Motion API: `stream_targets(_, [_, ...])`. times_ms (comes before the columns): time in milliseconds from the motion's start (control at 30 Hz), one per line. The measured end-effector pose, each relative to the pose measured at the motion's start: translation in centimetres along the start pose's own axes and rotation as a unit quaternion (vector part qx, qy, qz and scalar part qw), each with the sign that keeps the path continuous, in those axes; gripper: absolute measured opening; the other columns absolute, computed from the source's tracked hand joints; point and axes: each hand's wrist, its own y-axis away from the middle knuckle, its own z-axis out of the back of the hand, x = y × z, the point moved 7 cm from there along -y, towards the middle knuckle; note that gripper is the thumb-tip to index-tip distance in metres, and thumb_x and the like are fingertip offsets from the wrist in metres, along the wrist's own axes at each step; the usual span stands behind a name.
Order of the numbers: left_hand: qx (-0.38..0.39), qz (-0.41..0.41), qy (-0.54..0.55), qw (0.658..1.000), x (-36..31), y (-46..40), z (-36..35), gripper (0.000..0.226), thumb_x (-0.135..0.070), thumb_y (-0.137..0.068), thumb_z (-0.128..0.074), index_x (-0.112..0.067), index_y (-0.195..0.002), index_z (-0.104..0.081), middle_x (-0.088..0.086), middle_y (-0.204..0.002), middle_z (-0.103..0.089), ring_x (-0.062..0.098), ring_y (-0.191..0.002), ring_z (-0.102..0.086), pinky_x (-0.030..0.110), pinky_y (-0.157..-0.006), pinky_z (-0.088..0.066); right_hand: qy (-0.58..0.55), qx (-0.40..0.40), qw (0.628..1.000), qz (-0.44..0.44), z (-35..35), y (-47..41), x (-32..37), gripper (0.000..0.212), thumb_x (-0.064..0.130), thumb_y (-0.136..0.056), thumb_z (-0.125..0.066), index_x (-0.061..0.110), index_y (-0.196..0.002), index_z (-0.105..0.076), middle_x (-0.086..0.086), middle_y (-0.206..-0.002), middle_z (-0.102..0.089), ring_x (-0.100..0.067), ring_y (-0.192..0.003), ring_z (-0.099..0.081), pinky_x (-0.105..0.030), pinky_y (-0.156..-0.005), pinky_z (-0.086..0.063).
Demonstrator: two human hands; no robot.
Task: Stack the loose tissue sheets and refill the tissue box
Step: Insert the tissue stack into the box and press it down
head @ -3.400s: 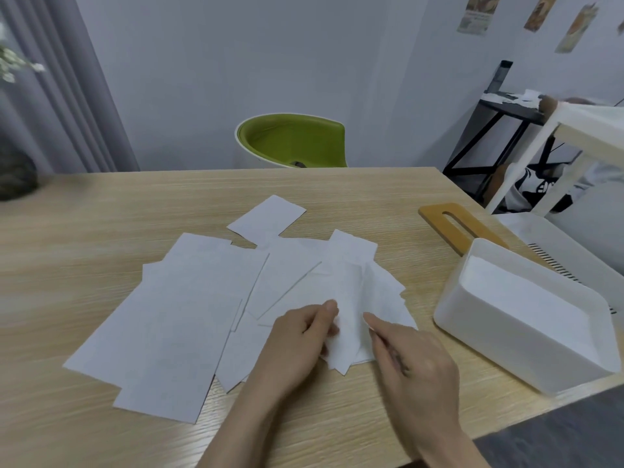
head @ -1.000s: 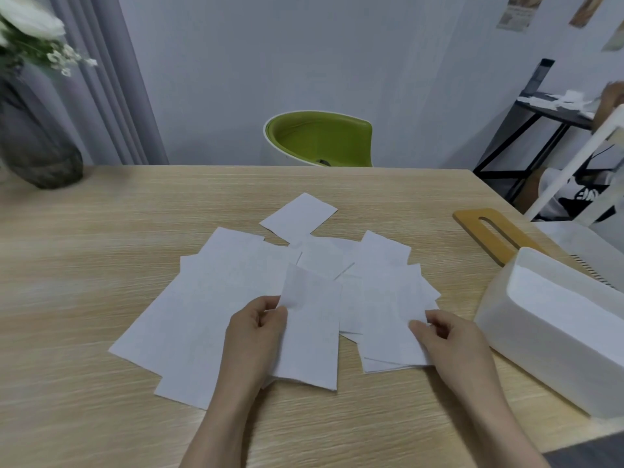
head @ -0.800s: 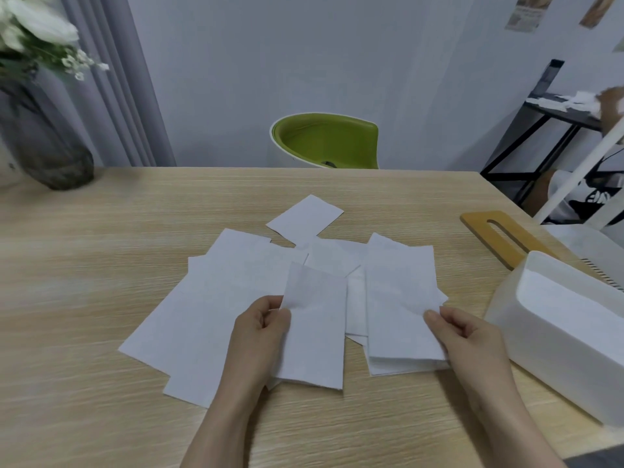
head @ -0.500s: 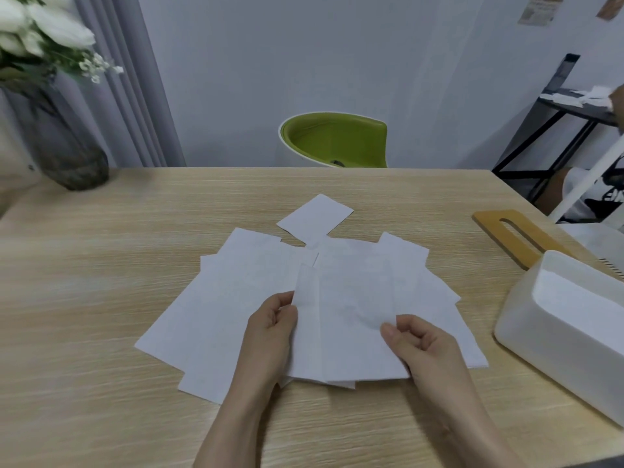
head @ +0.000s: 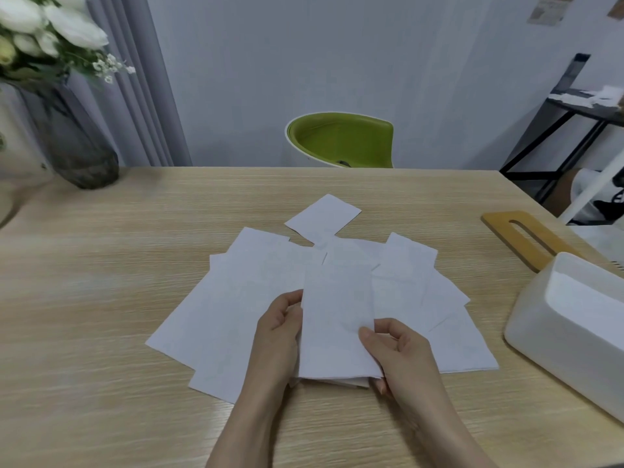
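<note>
White tissue sheets [head: 243, 309] lie fanned and overlapping flat on the tabletop, one small sheet [head: 322, 216] at the far edge of the spread, overlapping the sheets only at its near corner. A narrow stack [head: 336, 319] of sheets lies over the middle of the fan, long side pointing away. The open white tissue box [head: 570, 336] sits at the right, apart from the sheets, white inside, its wooden slotted lid [head: 525, 236] flat just behind it.

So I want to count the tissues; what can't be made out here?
- Head view: sheets overlap, so the count is hidden.
- The small stack held by the left hand and right hand: layers too thin to count.
- Tissue box: cut off by the right edge.
</note>
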Motion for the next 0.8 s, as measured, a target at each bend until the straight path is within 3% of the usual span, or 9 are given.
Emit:
stream_targets(267, [0.01,-0.021,-0.003,1.0,-0.68,0.41,-0.27,0.017,-0.027,-0.097,-0.055,-0.025,-0.106,-0.069,-0.006,-0.103,-0.074,0.014,-0.101,-0.067,0.039,-0.095,-0.051,0.001,0.001,1.0,0.005,-0.08,0.12,0.12,0.014,0.015,-0.093,-0.059,0.002,-0.088,-0.063,0.002,-0.042,-0.047,-0.011,-0.032,-0.034,-0.019,-0.037,-0.027])
stream_targets(400, [0.016,-0.032,-0.012,0.999,-0.69,0.58,-0.4,0.033,-0.037,-0.078,-0.054,-0.028,-0.107,-0.067,0.002,-0.097,-0.074,0.026,-0.097,-0.068,0.049,-0.091,-0.051,-0.009,0.009,1.0,0.011,-0.26,0.37,0.2,0.015,0.013,-0.093,-0.059,-0.002,-0.088,-0.061,0.004,-0.039,-0.046,-0.01,-0.033,-0.034,-0.02,-0.036,-0.028])
stream_targets(567, [-0.011,-0.043,-0.025,0.999,-0.31,0.37,-0.02,0.019,-0.022,-0.097,-0.052,-0.032,-0.105,-0.065,-0.003,-0.095,-0.074,0.022,-0.093,-0.068,0.046,-0.085,-0.052,0.001,0.012,1.0,0.024,-0.24,0.37,0.19,0.018,0.016,-0.091,-0.062,-0.001,-0.087,-0.062,-0.001,-0.038,-0.043,-0.017,-0.039,-0.036,-0.023,-0.043,-0.03])
stream_targets(700, [-0.001,-0.041,-0.021,0.999,-0.05,0.36,-0.35,0.02,-0.018,-0.098,-0.051,-0.033,-0.107,-0.062,-0.006,-0.088,-0.074,0.013,-0.083,-0.069,0.032,-0.072,-0.051,-0.008,0.01,1.0,0.023,-0.22,0.3,0.11,0.017,0.016,-0.091,-0.062,-0.001,-0.087,-0.063,-0.001,-0.039,-0.044,-0.017,-0.038,-0.035,-0.024,-0.042,-0.029])
stream_targets(800, [0.006,-0.042,-0.022,0.999,-0.1,0.45,-0.47,0.021,-0.016,-0.098,-0.052,-0.031,-0.109,-0.06,-0.01,-0.083,-0.074,0.009,-0.079,-0.069,0.03,-0.073,-0.052,-0.015,0.012,0.999,0.026,-0.23,0.35,0.08,0.017,0.014,-0.091,-0.062,-0.002,-0.089,-0.063,0.0,-0.04,-0.046,-0.015,-0.039,-0.038,-0.021,-0.042,-0.03])
